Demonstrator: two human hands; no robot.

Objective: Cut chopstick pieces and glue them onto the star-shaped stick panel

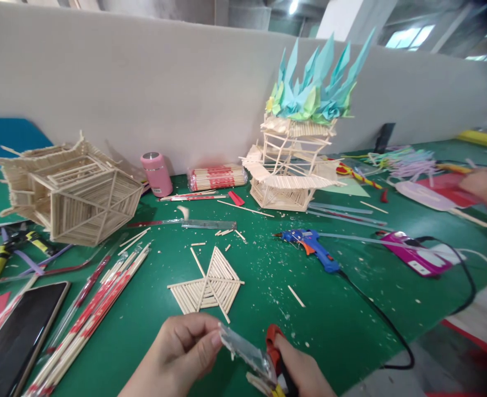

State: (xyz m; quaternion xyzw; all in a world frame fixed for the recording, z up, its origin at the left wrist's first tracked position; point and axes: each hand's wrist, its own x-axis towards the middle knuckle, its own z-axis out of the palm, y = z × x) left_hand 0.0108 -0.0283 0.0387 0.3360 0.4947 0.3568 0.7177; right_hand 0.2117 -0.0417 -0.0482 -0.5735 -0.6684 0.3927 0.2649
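At the bottom middle, my left hand (pixel 183 350) pinches the end of a clear, flat plastic-looking strip (pixel 243 346). My right hand (pixel 303 368) is wrapped round a pair of pliers or cutters with red and black handles (pixel 273 337). Their jaws are at the far end of the strip, partly out of frame, so I cannot tell whether they bite on it. A short piece of stick (pixel 256 381) shows below. Just beyond my left hand lies a flat, partly filled web of wooden sticks (pixel 210 284) on the green table (pixel 264 286).
A blue glue gun (pixel 309 245) lies right of centre, its cord running to the lower right. Behind stand two stick-built models (pixel 97 207), (pixel 285 190) and a pink flask (pixel 156 175). Bundled sticks (pixel 98 314) and a phone (pixel 22 336) lie left. Another person's hand (pixel 485 184) reaches in right.
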